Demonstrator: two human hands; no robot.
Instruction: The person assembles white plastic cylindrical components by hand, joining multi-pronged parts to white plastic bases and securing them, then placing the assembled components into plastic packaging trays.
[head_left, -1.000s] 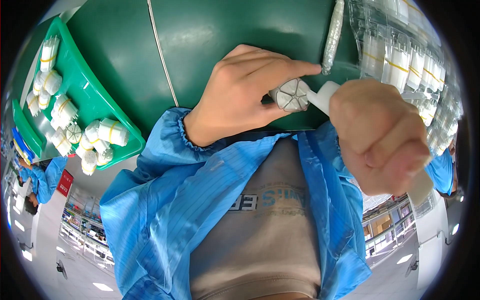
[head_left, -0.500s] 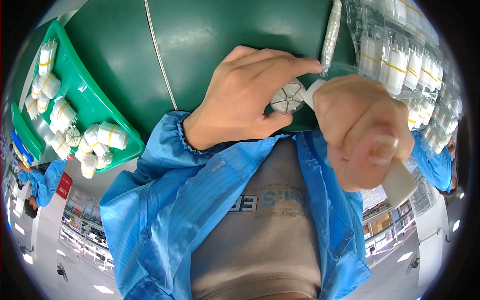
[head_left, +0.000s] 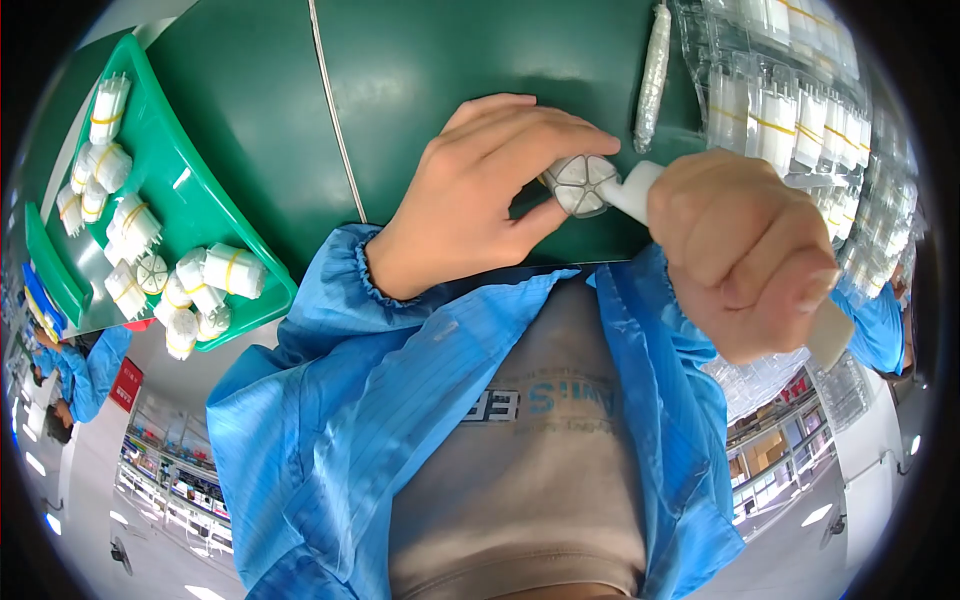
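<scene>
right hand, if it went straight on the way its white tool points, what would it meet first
Likely the segmented end of the white cylinder in the left hand; the white tool leads the right hand. Whether its tip already touches is unclear in this view.

The camera sits up on the head and looks down. The left hand point(head_left: 488, 190) and right hand point(head_left: 745, 250) are close, with the green table point(head_left: 450, 50) underneath.
</scene>
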